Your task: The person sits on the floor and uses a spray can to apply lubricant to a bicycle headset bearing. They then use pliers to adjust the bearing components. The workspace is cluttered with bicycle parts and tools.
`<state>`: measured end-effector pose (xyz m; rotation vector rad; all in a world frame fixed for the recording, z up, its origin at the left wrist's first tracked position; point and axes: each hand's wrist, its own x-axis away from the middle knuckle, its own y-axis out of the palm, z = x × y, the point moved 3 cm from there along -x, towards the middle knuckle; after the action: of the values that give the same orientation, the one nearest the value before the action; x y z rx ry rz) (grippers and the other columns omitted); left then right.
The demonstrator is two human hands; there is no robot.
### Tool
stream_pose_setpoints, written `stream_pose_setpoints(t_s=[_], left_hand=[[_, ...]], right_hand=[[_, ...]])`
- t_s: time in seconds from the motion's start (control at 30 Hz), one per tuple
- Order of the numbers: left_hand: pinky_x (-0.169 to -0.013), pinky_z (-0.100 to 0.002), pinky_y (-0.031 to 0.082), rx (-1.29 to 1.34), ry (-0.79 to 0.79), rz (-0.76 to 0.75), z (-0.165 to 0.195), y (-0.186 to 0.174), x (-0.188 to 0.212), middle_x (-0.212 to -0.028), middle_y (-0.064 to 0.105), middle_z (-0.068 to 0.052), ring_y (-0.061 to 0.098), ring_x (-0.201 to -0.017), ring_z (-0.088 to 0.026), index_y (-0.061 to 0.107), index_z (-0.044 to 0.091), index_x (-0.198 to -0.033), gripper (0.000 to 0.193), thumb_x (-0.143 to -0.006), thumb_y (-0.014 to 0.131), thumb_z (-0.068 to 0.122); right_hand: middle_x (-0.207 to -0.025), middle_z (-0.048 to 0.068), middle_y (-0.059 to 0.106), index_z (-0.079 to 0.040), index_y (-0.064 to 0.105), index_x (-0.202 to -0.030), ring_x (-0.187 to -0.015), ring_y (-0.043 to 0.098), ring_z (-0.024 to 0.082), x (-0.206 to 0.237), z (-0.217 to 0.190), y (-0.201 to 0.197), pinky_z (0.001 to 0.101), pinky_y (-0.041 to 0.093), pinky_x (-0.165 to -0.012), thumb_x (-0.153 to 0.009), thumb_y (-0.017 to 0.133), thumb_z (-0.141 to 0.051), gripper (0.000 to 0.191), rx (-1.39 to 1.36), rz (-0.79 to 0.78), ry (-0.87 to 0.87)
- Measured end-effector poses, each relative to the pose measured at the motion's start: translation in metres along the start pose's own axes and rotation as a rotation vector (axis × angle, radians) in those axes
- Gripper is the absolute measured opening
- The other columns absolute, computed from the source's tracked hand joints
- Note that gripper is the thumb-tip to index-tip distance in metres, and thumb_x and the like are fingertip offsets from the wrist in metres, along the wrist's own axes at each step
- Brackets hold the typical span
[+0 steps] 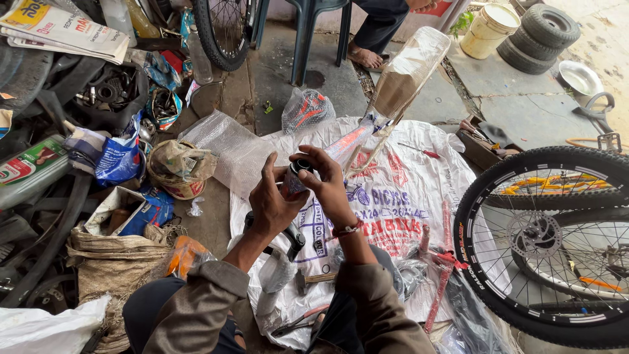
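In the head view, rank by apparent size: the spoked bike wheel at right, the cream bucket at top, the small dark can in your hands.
1. Bike wheel, largest, though nearest.
2. Cream bucket.
3. Dark can, held by both the left hand and right hand.

Bicycle repair workshop, floor-level, where I sit. Evidence: spoked bicycle wheels with tyres (547,242) at right, another wheel (223,29) far, stacked small tyres (538,36) far right. Also pliers (298,321) near me on a printed plastic sack (393,196), and rubber tubes and spare parts heaped at left (98,92).
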<state>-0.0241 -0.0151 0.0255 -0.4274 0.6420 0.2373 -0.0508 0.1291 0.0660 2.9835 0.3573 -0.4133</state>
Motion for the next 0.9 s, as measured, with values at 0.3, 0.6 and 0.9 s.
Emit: stream_pose_setpoints(t_s=[0.3, 0.6, 0.9], left_hand=[[-0.083, -0.041, 0.059, -0.005, 0.018, 0.018, -0.002, -0.001, 0.002, -0.108, 0.073, -0.011, 0.075, -0.093, -0.029, 0.028, 0.0, -0.155, 0.1, -0.081, 0.089, 0.028], [-0.08, -0.042, 0.058, 0.017, 0.002, 0.0, -0.002, -0.001, 0.0, -0.106, 0.072, -0.013, 0.074, -0.091, -0.031, 0.027, 0.0, -0.154, 0.107, -0.072, 0.091, 0.027], [-0.079, -0.041, 0.059, 0.002, 0.046, 0.045, -0.001, 0.0, -0.003, -0.104, 0.074, -0.009, 0.076, -0.09, -0.028, 0.029, 0.001, -0.154, 0.094, -0.082, 0.086, 0.022]], right_hand=[[-0.125, 0.013, 0.071, -0.007, 0.045, -0.148, -0.116, 0.067, 0.021, 0.002, -0.014, 0.019, 0.0327, 0.055, -0.099, -0.082, 0.082, -0.017, 0.076, 0.11, 0.121, -0.029], [-0.126, 0.014, 0.069, 0.0, 0.051, -0.148, -0.116, 0.066, 0.022, -0.008, 0.006, -0.001, 0.0339, 0.052, -0.104, -0.089, 0.075, -0.011, 0.064, -0.11, -0.084, 0.038], [-0.121, 0.01, 0.074, -0.003, 0.052, -0.145, -0.111, 0.069, 0.019, 0.001, -0.002, 0.018, 0.0342, 0.054, -0.1, -0.087, 0.076, -0.016, 0.064, 0.313, 0.21, -0.085]])
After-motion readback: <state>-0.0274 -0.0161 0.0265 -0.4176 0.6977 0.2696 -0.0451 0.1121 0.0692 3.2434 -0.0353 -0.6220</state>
